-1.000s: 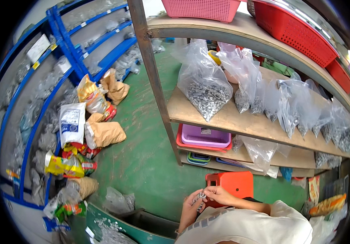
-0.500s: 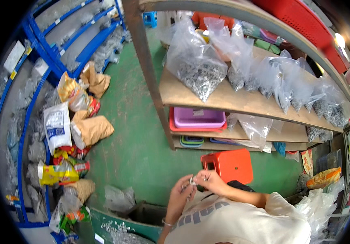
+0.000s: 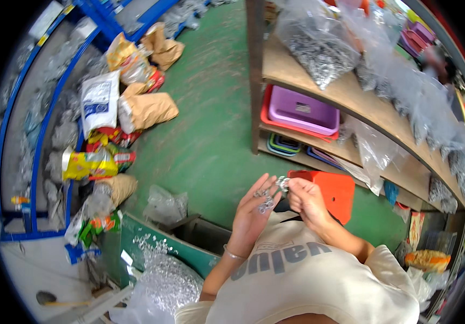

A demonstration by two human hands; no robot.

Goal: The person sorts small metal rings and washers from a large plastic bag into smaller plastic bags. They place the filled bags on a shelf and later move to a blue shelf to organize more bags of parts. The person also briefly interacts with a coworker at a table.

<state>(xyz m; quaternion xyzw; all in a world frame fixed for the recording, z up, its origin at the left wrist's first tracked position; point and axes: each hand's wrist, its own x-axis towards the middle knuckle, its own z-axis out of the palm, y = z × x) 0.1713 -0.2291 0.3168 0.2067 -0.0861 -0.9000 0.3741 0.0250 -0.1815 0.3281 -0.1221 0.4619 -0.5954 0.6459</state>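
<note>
My left hand (image 3: 248, 216) is raised in front of my shirt, palm up and fingers stretched. It cradles several small silver metal pieces (image 3: 265, 204), some resting against the fingers. Close beside it, my right hand (image 3: 306, 201) is closed in a pinch on a little cluster of similar shiny pieces (image 3: 282, 183). Their exact shape is too small to make out. On the green tabletop (image 3: 135, 229) at lower left, more such pieces (image 3: 155, 244) lie scattered next to a clear plastic bag (image 3: 168, 283) full of them.
A red stool (image 3: 334, 197) stands just beyond my right hand. Behind it, a shelf rack (image 3: 255, 81) bears bags of metal parts (image 3: 321, 51) and a purple tray (image 3: 303, 110). Paper sacks (image 3: 148, 110) and a yellow packet (image 3: 89, 163) lie along the blue shelving (image 3: 43, 129) at left.
The view has tipped down and turned, showing more of the green tabletop and bag. My left fingers have straightened, and my right hand has drawn slightly away with pieces pinched in it.
</note>
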